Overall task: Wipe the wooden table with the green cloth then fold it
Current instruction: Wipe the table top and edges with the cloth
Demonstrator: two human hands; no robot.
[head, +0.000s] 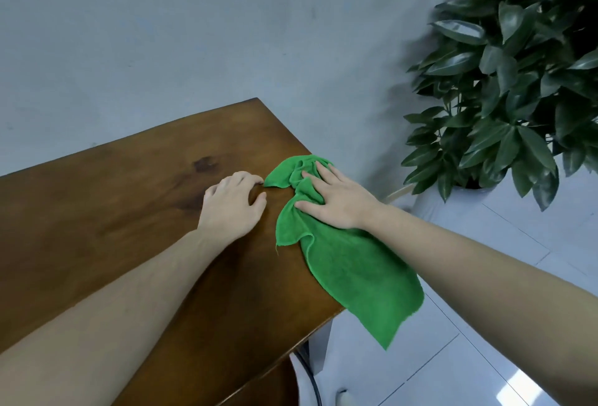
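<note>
My right hand (336, 198) lies flat, fingers spread, pressing the bunched green cloth (343, 263) onto the table (129, 211) near its right edge, one end hanging off, while my left hand (231, 203), loosely curled and empty, braces beside it.

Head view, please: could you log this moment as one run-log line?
right hand: flat on green cloth | left hand: beside cloth on wooden table | cloth: crumpled, overhanging edge, unfolded

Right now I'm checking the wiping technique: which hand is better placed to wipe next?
Right. The right hand lies flat on the green cloth; the left hand rests on bare wooden table.
</note>
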